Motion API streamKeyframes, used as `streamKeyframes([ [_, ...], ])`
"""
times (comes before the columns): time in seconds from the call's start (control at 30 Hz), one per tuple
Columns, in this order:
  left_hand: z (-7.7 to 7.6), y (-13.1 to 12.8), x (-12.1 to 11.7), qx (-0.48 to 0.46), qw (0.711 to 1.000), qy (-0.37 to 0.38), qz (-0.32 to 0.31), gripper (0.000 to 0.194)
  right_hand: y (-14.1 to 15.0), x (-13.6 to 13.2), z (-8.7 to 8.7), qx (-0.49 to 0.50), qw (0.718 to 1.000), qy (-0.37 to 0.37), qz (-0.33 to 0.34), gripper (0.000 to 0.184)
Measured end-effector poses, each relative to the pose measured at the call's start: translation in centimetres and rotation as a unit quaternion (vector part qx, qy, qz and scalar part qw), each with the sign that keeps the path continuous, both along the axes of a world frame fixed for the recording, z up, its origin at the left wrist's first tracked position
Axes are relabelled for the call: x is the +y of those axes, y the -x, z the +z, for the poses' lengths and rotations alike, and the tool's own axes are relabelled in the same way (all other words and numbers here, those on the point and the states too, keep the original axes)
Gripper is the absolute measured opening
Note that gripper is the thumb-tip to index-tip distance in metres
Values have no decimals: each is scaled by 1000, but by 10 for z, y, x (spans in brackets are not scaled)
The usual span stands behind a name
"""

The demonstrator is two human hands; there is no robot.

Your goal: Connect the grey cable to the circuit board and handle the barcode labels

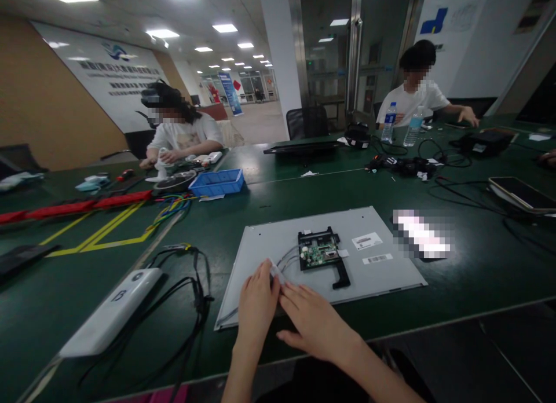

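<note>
Two printed labels (377,258) on panel (269,241)

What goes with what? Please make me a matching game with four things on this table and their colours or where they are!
Things:
1. circuit board
2. tray
3. flat panel
4. long box

Clues:
A. blue, with an open top
B. underneath the circuit board
C. white, beside black cables
D. green, in a black frame

Right pairs: 1-D, 2-A, 3-B, 4-C
</note>
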State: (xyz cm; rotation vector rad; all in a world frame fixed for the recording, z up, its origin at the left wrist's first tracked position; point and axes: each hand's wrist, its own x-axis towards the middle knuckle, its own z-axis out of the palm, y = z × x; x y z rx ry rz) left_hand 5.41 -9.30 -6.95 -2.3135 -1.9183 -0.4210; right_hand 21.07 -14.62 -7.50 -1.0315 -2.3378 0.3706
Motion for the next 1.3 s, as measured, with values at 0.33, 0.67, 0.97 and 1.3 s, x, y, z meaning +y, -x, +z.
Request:
streamKeyframes([
  [0.33,-2,2,1,-46,999,-4,-6,33,-7,-6,11,59,998,12,-12,48],
  [0.67,0,-2,-8,-121,984,-126,-33,27,-13,-7,17,155,986,42,-50,35],
  [0.97,8,-14,-34,-25,997,-41,-59,28,-13,-6,14,184,978,35,-91,26],
  [1.3,37,-9,-5,-37,991,-126,-7,25,-12,-4,9,196,975,31,-99,26],
])
